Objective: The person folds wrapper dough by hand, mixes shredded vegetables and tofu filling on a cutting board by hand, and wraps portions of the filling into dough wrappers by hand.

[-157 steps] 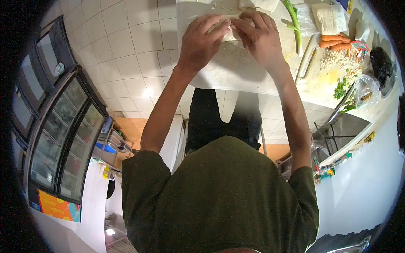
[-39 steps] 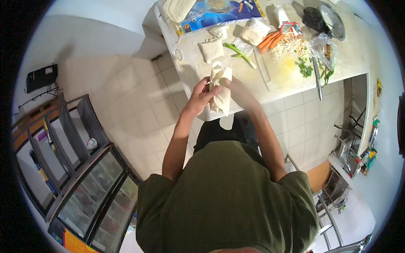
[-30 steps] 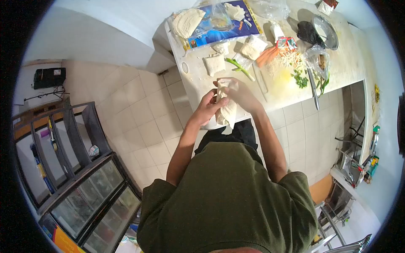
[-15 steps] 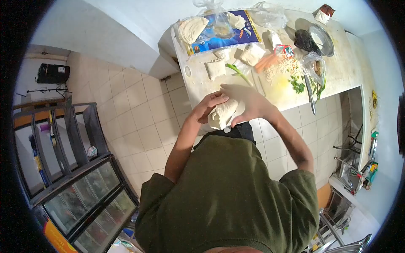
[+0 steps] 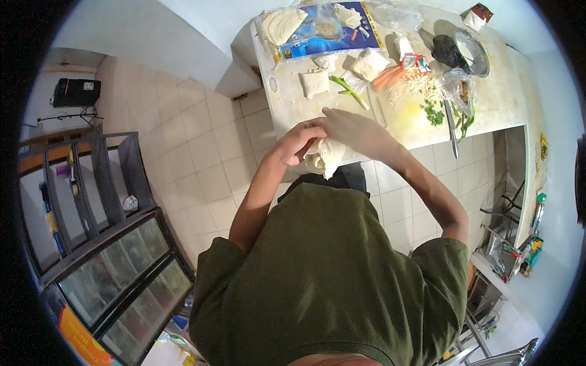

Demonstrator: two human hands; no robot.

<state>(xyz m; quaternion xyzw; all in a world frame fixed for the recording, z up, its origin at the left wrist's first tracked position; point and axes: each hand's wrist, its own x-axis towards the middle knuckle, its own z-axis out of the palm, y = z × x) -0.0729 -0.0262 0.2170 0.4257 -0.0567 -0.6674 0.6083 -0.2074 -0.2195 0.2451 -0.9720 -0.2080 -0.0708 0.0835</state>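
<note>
In front of my waist, a soft stack of pale thin dough sheets point(image 5: 328, 158) sags and folds, its lower edge hanging down. My left hand point(image 5: 299, 141) is closed on its left side, fingers bent over the top. My right hand point(image 5: 357, 131) reaches across the upper edge, with its fingertips by the left fingers. Motion smears that hand, so its grip is unclear. Beyond my hands, a green stalk point(image 5: 350, 91) and a square pale parcel point(image 5: 315, 84) lie on the table point(image 5: 293, 113). A second parcel point(image 5: 370, 64) sits farther back.
Carrots point(image 5: 388, 77), shredded vegetables point(image 5: 414, 89) and chopped greens point(image 5: 433, 114) lie to the right. A knife point(image 5: 452, 128) juts over the front edge. Behind them stands a metal bowl point(image 5: 479, 56). More dough sheets point(image 5: 282, 25) rest on a blue plastic sheet point(image 5: 314, 41).
The dough has shifted slightly and its lower edge now hangs down more. My right hand has risen and swung over the top, near my left fingers. The view has tilted a little.
</note>
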